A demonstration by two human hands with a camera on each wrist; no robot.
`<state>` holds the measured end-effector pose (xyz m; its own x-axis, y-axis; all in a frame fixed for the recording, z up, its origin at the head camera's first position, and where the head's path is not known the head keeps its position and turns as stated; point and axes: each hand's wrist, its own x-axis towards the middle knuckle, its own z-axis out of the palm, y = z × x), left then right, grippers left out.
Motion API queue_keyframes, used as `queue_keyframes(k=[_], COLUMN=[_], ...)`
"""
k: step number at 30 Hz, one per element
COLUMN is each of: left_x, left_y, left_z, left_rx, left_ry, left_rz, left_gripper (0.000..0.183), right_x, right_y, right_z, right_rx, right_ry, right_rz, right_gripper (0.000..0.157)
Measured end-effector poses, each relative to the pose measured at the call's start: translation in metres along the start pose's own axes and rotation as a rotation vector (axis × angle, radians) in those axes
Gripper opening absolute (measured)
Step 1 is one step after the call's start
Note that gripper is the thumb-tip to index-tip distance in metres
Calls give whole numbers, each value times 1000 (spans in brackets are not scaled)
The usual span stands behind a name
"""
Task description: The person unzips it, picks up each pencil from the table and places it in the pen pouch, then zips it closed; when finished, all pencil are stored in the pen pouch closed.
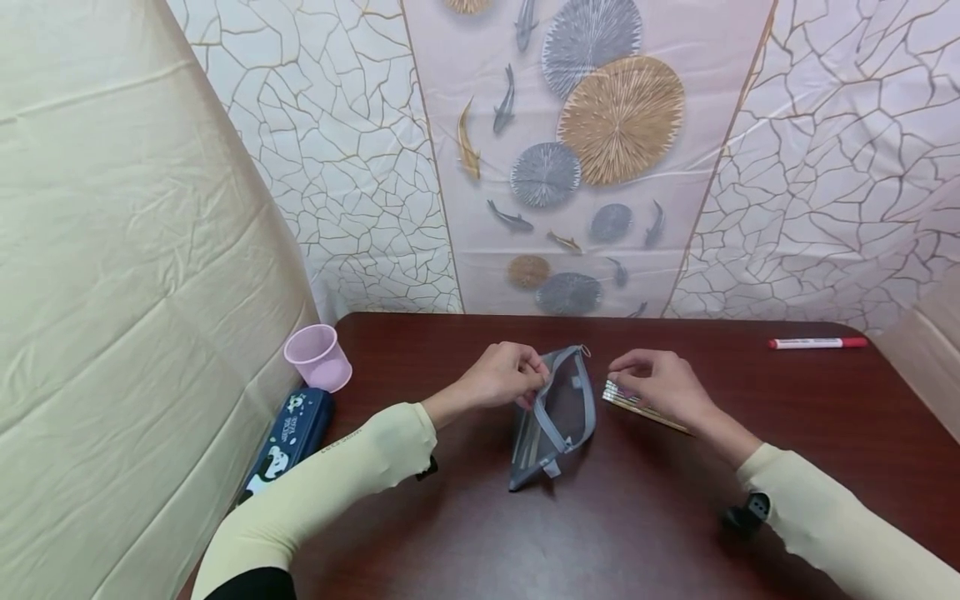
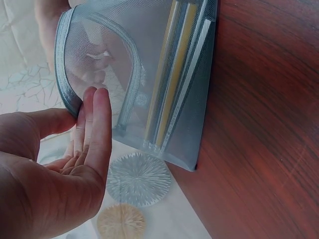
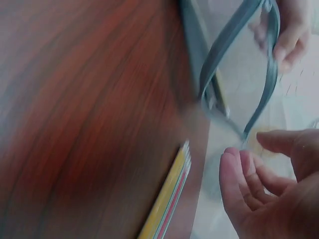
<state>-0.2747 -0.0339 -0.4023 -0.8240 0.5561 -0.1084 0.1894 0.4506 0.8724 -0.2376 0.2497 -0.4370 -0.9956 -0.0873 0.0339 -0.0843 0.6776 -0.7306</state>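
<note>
A grey mesh zipper pouch stands on the table with its zippered mouth spread apart. My left hand pinches the left side of that mouth between thumb and fingers. Through the mesh in the left wrist view, several slim yellow and grey sticks, pencil-like, lie inside. To the right of the pouch, a row of slim pencil-like sticks in yellow, pink and teal rests on the tabletop. Just above them hovers my right hand, thumb and fingertips apart, with nothing visible between them. It partly hides the sticks in the head view.
At the left edge of the table stand a tilted pink cup and a dark blue pencil case with a panda picture. A red and white marker lies at the far right. Patterned cloth hangs behind the table.
</note>
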Motion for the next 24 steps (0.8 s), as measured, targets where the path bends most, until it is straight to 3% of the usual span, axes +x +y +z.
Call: queue_keyframes(k=[4,8,11,15,19,24], left_x=[-1,0,-1,-2,-3,-3], left_y=[-1,-1,0,1,2,1], left_z=[0,0,0,-1,-1,-1], left_rx=[3,6,13,18,15,9], left_ry=[-4,-8,-10,-12,-17,-24], left_rz=[-7,-8,-9,-15,-25,-32], left_gripper=[10,10,10,11,11,12], right_x=[3,8,12,20,24,25], right_y=[22,38,47,61,75,92], right_z=[-14,-27,-37,-46,-50,-54], right_rx=[-147,-188,-225,-276,-236,-67], right_ry=[41,42,12,-92,-182,-280], right_rz=[-47,-70,-86,-91,-100,-130], right_gripper=[32,33,34,37,35,36])
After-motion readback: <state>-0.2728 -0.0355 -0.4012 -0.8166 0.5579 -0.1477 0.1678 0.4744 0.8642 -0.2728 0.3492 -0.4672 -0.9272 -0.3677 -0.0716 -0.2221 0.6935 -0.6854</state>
